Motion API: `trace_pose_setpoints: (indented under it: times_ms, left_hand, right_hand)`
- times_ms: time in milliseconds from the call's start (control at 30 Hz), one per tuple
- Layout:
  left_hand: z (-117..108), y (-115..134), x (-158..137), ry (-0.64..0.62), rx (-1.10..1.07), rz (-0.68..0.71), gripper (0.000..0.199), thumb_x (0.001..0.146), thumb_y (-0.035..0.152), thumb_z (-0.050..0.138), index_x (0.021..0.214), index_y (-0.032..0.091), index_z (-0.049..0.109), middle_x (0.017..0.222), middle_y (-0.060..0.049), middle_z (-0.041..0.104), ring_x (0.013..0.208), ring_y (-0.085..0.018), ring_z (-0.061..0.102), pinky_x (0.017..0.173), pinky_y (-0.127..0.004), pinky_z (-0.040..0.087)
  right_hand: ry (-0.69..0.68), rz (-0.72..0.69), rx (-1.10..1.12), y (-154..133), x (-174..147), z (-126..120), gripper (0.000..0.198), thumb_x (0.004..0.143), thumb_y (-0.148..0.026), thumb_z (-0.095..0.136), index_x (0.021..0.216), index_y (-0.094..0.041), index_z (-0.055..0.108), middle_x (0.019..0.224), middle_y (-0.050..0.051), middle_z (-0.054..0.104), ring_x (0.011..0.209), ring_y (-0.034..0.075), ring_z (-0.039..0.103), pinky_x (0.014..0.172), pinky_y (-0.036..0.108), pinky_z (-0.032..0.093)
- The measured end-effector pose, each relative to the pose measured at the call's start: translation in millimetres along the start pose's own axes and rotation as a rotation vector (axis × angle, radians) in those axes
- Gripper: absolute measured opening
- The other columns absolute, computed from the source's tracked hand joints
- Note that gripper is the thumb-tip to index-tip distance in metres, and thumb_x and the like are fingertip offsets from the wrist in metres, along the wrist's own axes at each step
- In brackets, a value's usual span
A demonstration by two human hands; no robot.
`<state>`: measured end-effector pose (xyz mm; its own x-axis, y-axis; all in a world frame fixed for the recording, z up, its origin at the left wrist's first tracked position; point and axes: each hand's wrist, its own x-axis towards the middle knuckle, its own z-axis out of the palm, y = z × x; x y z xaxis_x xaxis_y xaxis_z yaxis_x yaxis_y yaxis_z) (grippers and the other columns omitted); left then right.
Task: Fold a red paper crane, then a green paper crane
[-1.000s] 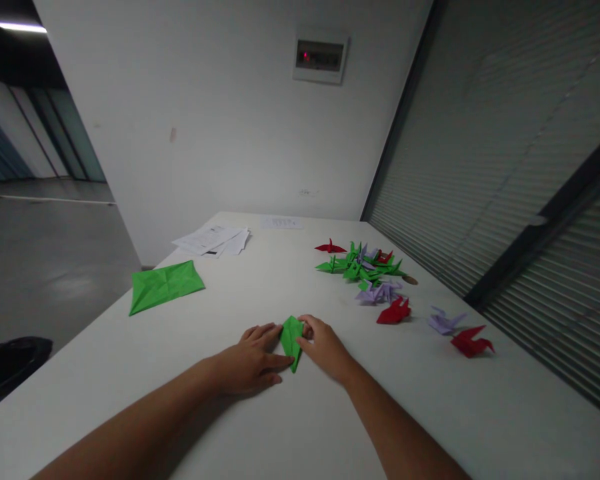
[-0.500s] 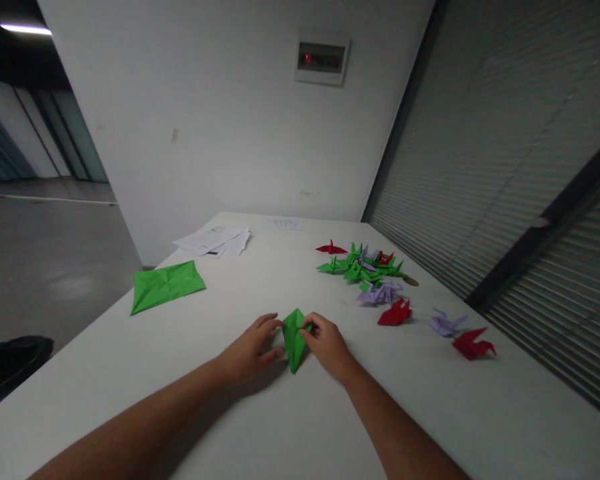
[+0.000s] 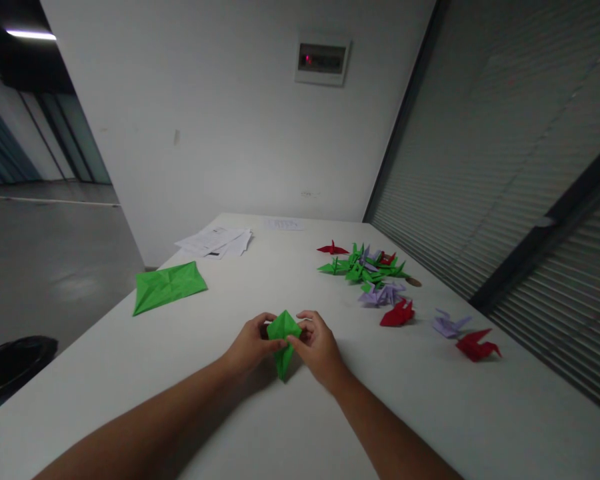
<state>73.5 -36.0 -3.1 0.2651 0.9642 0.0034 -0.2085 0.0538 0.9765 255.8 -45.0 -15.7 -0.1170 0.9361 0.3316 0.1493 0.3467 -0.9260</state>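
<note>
A green piece of origami paper [image 3: 285, 325], folded into a narrow kite shape with its long point toward me, is held between my two hands at the middle of the table. My left hand [image 3: 254, 343] grips its left side, the thumb lying across the front and the fingers behind. On the other side my right hand [image 3: 319, 343] grips it, with the thumb pressed on the paper close to the left thumb. Parts of the fingers of both hands are hidden behind the paper.
On the white table [image 3: 240, 427], a creased green sheet [image 3: 170, 287] lies left, near printed papers [image 3: 217, 241]. Folded cranes in green, purple and red form a pile [image 3: 365, 265] at right; a red crane [image 3: 479, 345] sits closer. A black-lined bin [image 3: 17, 363] stands beyond the left edge.
My left hand has closed from open fingers onto the paper. The paper has shifted slightly left, and my right thumb has moved toward its middle.
</note>
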Motion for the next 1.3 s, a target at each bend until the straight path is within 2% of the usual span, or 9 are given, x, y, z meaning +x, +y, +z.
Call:
trace_pose_setpoints:
  times_ms: [67, 200, 333, 467, 633, 833, 1000, 1133, 1300]
  left_hand:
    - [1, 2, -1, 0.009, -0.005, 0.021, 0.057, 0.052, 0.037, 0.098, 0.09, 0.015, 0.061, 0.073, -0.002, 0.069, 0.066, -0.015, 0.063, 0.063, -0.027, 0.047]
    - [2, 5, -3, 0.049, -0.036, 0.045, 0.055, 0.056, 0.034, 0.097, 0.094, 0.017, 0.06, 0.076, -0.001, 0.07, 0.068, -0.016, 0.064, 0.064, -0.026, 0.048]
    - [2, 4, -4, 0.066, -0.034, 0.052, 0.051, 0.059, 0.033, 0.095, 0.092, 0.017, 0.06, 0.074, 0.0, 0.068, 0.067, -0.015, 0.063, 0.064, -0.026, 0.047]
    - [1, 3, -3, 0.09, 0.003, 0.06, 0.042, 0.062, 0.034, 0.092, 0.086, 0.016, 0.062, 0.071, 0.001, 0.066, 0.066, -0.015, 0.062, 0.063, -0.025, 0.046]
    - [2, 4, -3, 0.107, 0.005, 0.087, 0.04, 0.061, 0.031, 0.092, 0.081, 0.017, 0.061, 0.07, 0.003, 0.063, 0.065, -0.014, 0.06, 0.062, -0.024, 0.045]
    - [0, 2, -2, 0.066, -0.043, 0.091, 0.051, 0.067, 0.032, 0.088, 0.103, 0.023, 0.053, 0.074, 0.004, 0.066, 0.065, -0.014, 0.061, 0.06, -0.023, 0.044]
    - [-10, -7, 5, -0.015, 0.145, 0.183, 0.028, 0.069, 0.023, 0.082, 0.09, 0.017, 0.066, 0.079, -0.002, 0.066, 0.074, -0.017, 0.061, 0.068, -0.029, 0.047]
    - [-18, -12, 8, -0.035, 0.327, 0.154, 0.023, 0.069, 0.018, 0.077, 0.092, 0.015, 0.073, 0.083, -0.007, 0.072, 0.078, -0.021, 0.065, 0.074, -0.034, 0.05]
    - [-24, -11, 9, -0.075, 0.612, 0.148, 0.021, 0.073, 0.016, 0.064, 0.09, 0.014, 0.075, 0.085, -0.009, 0.075, 0.082, -0.024, 0.067, 0.078, -0.036, 0.053]
  right_hand:
    - [0.028, -0.011, -0.037, -2, -1, 2, 0.039, 0.08, -0.03, 0.071, 0.113, -0.023, 0.052, 0.083, -0.001, 0.066, 0.071, 0.017, 0.063, 0.064, 0.028, 0.049]
    - [0.109, 0.01, -0.096, -4, -1, 3, 0.043, 0.076, -0.033, 0.074, 0.112, -0.022, 0.053, 0.093, 0.002, 0.062, 0.069, 0.015, 0.057, 0.061, 0.027, 0.048]
    - [-0.015, 0.06, -0.026, -2, 2, 1, 0.025, 0.082, -0.04, 0.069, 0.092, -0.02, 0.057, 0.075, -0.003, 0.056, 0.063, 0.014, 0.051, 0.058, 0.025, 0.041]
    - [-0.063, 0.056, 0.0, -1, 3, 1, 0.025, 0.084, -0.039, 0.067, 0.076, -0.02, 0.055, 0.065, -0.005, 0.049, 0.061, 0.013, 0.045, 0.056, 0.024, 0.036]
    - [-0.076, 0.097, 0.017, 2, 3, 2, 0.023, 0.083, -0.038, 0.069, 0.076, -0.02, 0.057, 0.063, -0.005, 0.049, 0.057, 0.012, 0.044, 0.052, 0.023, 0.035]
    - [-0.029, 0.131, 0.156, 5, 1, 4, 0.028, 0.082, -0.036, 0.068, 0.102, -0.024, 0.053, 0.075, -0.004, 0.059, 0.053, 0.011, 0.05, 0.047, 0.021, 0.04]
    - [-0.079, 0.117, 0.062, 4, 3, -4, 0.028, 0.085, -0.031, 0.061, 0.112, -0.024, 0.058, 0.077, -0.004, 0.057, 0.053, 0.011, 0.053, 0.048, 0.023, 0.043]
    - [-0.15, 0.092, -0.084, 9, 5, -13, 0.023, 0.084, -0.022, 0.056, 0.104, -0.021, 0.068, 0.072, -0.002, 0.058, 0.059, 0.014, 0.054, 0.054, 0.025, 0.043]
    - [-0.214, 0.079, -0.215, 12, 5, -18, 0.026, 0.077, -0.006, 0.055, 0.096, -0.021, 0.065, 0.081, -0.002, 0.058, 0.07, 0.014, 0.054, 0.063, 0.025, 0.043]
